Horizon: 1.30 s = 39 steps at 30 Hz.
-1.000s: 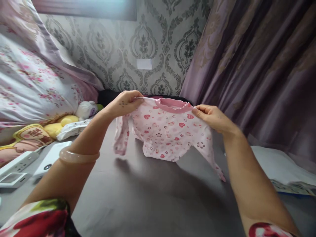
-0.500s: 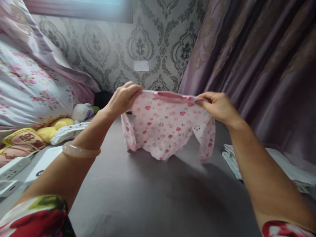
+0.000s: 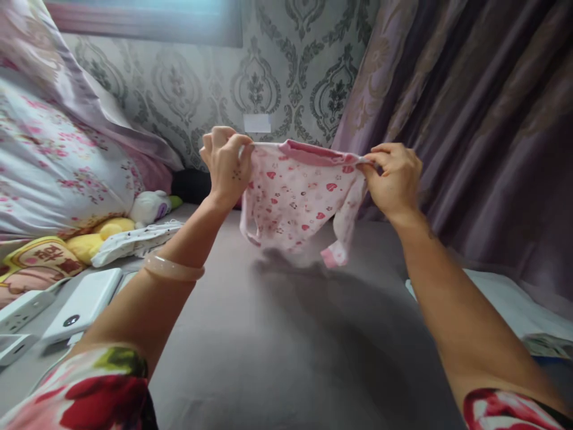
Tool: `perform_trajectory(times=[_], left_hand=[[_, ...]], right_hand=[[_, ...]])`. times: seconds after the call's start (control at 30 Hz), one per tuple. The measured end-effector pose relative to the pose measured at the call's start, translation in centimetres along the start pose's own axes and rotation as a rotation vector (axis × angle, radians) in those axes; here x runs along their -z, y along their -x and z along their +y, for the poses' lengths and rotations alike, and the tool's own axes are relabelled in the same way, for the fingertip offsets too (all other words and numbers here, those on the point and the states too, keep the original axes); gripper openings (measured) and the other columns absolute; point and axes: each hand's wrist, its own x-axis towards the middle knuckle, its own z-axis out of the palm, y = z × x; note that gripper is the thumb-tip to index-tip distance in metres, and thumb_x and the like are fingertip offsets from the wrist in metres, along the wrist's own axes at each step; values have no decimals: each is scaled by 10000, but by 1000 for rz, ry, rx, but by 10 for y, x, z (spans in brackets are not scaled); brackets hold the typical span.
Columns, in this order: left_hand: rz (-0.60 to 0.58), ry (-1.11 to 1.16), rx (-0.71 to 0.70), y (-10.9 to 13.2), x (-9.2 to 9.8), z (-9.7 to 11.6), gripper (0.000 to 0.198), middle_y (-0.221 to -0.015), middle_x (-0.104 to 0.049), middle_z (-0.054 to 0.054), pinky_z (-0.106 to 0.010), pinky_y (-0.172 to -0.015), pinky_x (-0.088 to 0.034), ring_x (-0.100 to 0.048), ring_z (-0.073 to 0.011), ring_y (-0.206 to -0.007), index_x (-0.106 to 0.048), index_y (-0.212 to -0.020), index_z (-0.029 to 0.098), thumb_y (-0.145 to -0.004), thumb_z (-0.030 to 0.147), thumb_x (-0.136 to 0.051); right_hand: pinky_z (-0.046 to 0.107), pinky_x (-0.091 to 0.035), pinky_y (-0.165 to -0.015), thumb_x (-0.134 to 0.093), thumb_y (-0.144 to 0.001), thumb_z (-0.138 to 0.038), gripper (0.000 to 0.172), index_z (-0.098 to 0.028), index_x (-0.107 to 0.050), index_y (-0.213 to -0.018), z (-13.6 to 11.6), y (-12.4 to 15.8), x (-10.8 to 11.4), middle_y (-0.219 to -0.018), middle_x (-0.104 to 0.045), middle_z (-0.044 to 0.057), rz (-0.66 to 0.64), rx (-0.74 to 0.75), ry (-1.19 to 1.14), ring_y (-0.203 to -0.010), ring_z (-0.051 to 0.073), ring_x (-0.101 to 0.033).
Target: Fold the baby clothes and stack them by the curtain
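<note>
A small pink long-sleeved baby top (image 3: 298, 200), printed with red hearts, hangs stretched in the air between my two hands. My left hand (image 3: 227, 164) pinches its left shoulder edge, fingers closed. At the opposite shoulder, my right hand (image 3: 394, 176) grips the cloth between thumb and fingers. The darker pink neckline runs along the top between them. One sleeve with a pink cuff dangles below my right hand; the other hangs folded under my left. The hem is blurred and floats above the grey bed sheet (image 3: 215, 346).
To the left lie a white power bank (image 3: 83, 307), a power strip (image 3: 22, 310), a folded white garment (image 3: 134, 239), plush toys (image 3: 150, 206) and a floral pillow (image 3: 67, 161). Folded light cloth (image 3: 514, 304) sits at the right, below a purple curtain (image 3: 470, 149). A patterned wall (image 3: 197, 89) stands behind.
Both hands have risen with the baby top, lifting it higher off the sheet. Its hem and sleeves have swung; the right sleeve now bends inward.
</note>
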Motion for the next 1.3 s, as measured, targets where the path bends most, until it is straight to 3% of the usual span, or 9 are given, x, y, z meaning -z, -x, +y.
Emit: perform_trajectory(times=[0.23,0.3,0.47,0.63,0.73,0.9,1.03,1.3], left_hand=[[52,53,140,-1,-3,8,93,-1103,-578,-57,-515,-974,-324,-445,-273,-1116,-632,-876,223,-863,304,-587],[113,53,169,0,-4,9,84,-1107,-569,-58,-510,-955,-346,-455,-274,-1101,-641,-881,241,-861,302,-587],[136,72,118,-2,-6,12,84,-1100,-569,-37,-494,-949,-357,-454,-243,-1091,-650,-895,247,-860,305,-599],[119,113,143,-7,-5,18,97,-1090,-567,-35,-488,-948,-343,-461,-226,-1076,-655,-889,208,-874,277,-588],[172,157,183,-10,-8,17,71,-1079,-552,-53,-503,-974,-323,-462,-243,-1082,-653,-868,208,-852,269,-619],[-67,324,55,-14,-21,1,115,-891,-592,-28,-369,-880,-420,-558,-186,-914,-649,-878,198,-869,271,-560],[-14,331,57,-11,-28,-9,151,-838,-620,-18,-296,-816,-446,-570,-160,-845,-665,-906,190,-845,278,-558],[-81,255,68,-4,-28,-3,206,-847,-659,-27,-278,-785,-463,-579,-150,-811,-675,-933,186,-818,256,-519]], right_hand=[[419,-432,-867,-544,-912,-387,230,-225,-701,-867,-1,-3,-3,-982,-687,65,19,-25,-17,-940,228,-601],[415,-449,-843,-555,-901,-402,226,-234,-701,-861,0,-3,-3,-947,-685,50,-18,-33,-41,-927,228,-607],[428,-456,-855,-550,-898,-428,252,-225,-700,-897,-1,-1,-6,-971,-669,57,-9,-66,-65,-974,242,-604],[409,-467,-842,-537,-906,-426,261,-217,-694,-921,0,1,-10,-963,-676,66,-2,-80,-90,-952,232,-612],[385,-477,-815,-553,-896,-421,244,-222,-694,-906,1,1,-10,-949,-684,61,20,-87,-106,-929,224,-617],[360,-484,-766,-602,-861,-415,233,-206,-704,-849,-1,2,-9,-882,-690,67,-5,-138,-143,-848,218,-631],[327,-476,-685,-581,-865,-445,288,-187,-708,-862,2,5,-10,-786,-692,55,47,-247,-185,-758,200,-629],[320,-472,-607,-557,-859,-433,283,-184,-691,-862,10,11,-21,-736,-688,47,61,-310,-199,-665,190,-622]])
